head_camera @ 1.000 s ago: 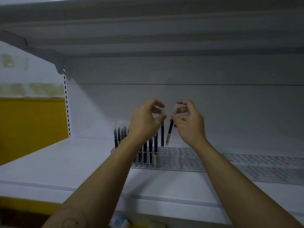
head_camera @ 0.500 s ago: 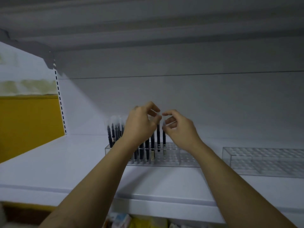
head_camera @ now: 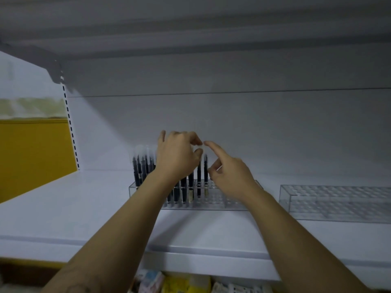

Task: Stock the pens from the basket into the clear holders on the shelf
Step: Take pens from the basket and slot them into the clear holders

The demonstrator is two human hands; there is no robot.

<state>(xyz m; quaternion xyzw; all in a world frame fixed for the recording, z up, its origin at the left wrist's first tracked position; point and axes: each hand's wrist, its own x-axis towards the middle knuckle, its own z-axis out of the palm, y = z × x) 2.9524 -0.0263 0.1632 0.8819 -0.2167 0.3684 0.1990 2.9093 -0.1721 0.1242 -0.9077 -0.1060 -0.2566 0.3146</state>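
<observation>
A clear holder (head_camera: pixel 213 205) with a grid of holes stands on the white shelf (head_camera: pixel 84 208). Several dark pens with clear caps (head_camera: pixel 141 169) stand upright in its left half. My left hand (head_camera: pixel 177 157) hovers over the holder, thumb and forefinger pinching the clear cap of one upright pen (head_camera: pixel 199 176). Just to its right stands another pen (head_camera: pixel 205 172) in a hole. My right hand (head_camera: pixel 230 174) has its forefinger stretched out to that pen's clear top, the other fingers loosely curled and holding nothing. The basket is out of view.
A second clear holder (head_camera: pixel 338 205) with no pens stands to the right on the same shelf. Another shelf board (head_camera: pixel 190 34) hangs overhead. Yellow and white packets (head_camera: pixel 186 282) lie on the level below. A yellow panel (head_camera: pixel 31 153) is at the left.
Both hands came down with their pens. The right hand's pen now stands in the holder and that hand has let go of it, leaving only its forefinger at the cap.
</observation>
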